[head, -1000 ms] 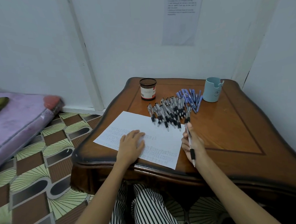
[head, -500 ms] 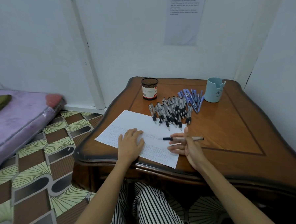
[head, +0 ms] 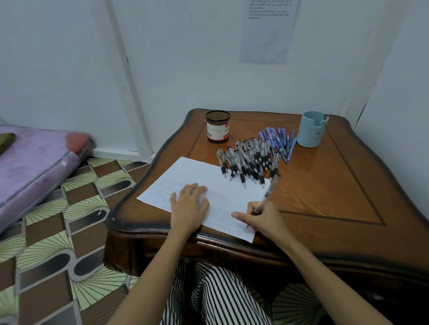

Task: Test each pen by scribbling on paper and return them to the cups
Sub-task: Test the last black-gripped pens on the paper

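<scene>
Head view: the pen (head: 266, 195) is partly hidden by the curled fingers of the right hand (head: 263, 218), which grips it low on the barrel. Its tip is set on the paper (head: 209, 180) near the sheet's 4 o'clock corner, and its upper end is blurred. The left hand (head: 189, 208) is laid flat on the paper, fingers straight and spread, holding nothing. The marks on the sheet are too faint to read.

Beyond the paper, at 1 o'clock from it, a heap of black-grip pens (head: 248, 160) is spread on the table (head: 333, 181). They overlap, so an exact count cannot be given. A smaller cluster of blue pens (head: 279, 140) lies just beside them at 2 o'clock, likewise uncountable.

Two cups are seen: a black mesh cup (head: 218, 130) at 11 o'clock of the heap and a light blue cup (head: 311, 130) at 2 o'clock. Their insides cannot be seen.

One printed notice (head: 270, 22) is fixed to the wall; its text is too small to read. A purple mattress (head: 22, 172) is cut off at the left edge.
</scene>
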Demonstrator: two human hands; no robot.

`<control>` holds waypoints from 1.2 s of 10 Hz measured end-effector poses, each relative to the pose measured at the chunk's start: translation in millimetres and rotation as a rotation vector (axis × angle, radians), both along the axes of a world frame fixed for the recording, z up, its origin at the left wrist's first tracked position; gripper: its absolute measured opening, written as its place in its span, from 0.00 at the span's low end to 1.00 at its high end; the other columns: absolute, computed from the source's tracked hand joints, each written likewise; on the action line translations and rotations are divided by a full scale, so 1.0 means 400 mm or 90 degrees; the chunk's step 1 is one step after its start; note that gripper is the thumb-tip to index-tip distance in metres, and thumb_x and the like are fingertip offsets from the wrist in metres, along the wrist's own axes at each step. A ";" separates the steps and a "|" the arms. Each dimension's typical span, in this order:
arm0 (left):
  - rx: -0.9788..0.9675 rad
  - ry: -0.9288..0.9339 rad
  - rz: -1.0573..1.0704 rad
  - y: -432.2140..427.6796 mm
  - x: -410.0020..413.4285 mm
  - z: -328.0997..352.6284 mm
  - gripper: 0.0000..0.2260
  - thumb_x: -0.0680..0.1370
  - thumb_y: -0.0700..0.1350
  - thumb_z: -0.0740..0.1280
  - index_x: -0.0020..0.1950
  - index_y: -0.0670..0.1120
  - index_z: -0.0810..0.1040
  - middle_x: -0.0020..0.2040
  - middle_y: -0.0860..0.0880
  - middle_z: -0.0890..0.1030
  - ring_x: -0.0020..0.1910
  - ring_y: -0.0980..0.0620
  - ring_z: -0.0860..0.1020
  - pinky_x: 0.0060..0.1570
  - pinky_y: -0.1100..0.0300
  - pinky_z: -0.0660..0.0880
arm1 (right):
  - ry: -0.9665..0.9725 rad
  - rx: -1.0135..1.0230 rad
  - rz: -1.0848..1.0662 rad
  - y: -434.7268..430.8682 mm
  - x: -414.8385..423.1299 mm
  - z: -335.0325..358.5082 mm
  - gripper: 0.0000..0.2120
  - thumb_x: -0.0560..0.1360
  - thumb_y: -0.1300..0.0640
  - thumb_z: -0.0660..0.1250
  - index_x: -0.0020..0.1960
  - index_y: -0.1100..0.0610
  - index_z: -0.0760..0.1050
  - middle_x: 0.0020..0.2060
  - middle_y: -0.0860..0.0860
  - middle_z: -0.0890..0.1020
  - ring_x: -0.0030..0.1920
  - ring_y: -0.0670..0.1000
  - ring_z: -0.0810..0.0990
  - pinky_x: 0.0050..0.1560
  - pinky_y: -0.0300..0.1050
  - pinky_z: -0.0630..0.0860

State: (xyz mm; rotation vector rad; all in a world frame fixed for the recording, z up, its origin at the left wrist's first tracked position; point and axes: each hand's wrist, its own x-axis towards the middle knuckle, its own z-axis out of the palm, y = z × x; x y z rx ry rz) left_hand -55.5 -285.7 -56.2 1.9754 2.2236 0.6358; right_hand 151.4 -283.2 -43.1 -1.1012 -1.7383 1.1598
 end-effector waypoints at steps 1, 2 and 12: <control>-0.005 0.005 0.002 0.001 0.000 -0.001 0.17 0.81 0.50 0.55 0.71 0.52 0.66 0.73 0.52 0.63 0.74 0.53 0.58 0.72 0.45 0.48 | -0.017 0.035 -0.038 0.001 -0.015 -0.005 0.21 0.70 0.57 0.74 0.24 0.58 0.69 0.19 0.46 0.71 0.22 0.40 0.69 0.28 0.30 0.63; -0.004 0.007 0.001 0.002 0.001 -0.001 0.18 0.81 0.50 0.55 0.71 0.52 0.66 0.73 0.52 0.63 0.73 0.53 0.58 0.72 0.45 0.48 | -0.007 0.044 0.002 -0.005 -0.011 -0.007 0.20 0.72 0.60 0.73 0.24 0.58 0.70 0.18 0.46 0.73 0.21 0.41 0.70 0.27 0.31 0.65; -0.007 0.025 0.000 0.000 0.001 0.001 0.18 0.81 0.50 0.55 0.71 0.52 0.65 0.74 0.52 0.63 0.73 0.53 0.58 0.72 0.46 0.49 | -0.046 0.136 -0.030 0.005 -0.014 -0.024 0.24 0.72 0.66 0.68 0.23 0.50 0.64 0.18 0.44 0.65 0.22 0.42 0.62 0.28 0.37 0.59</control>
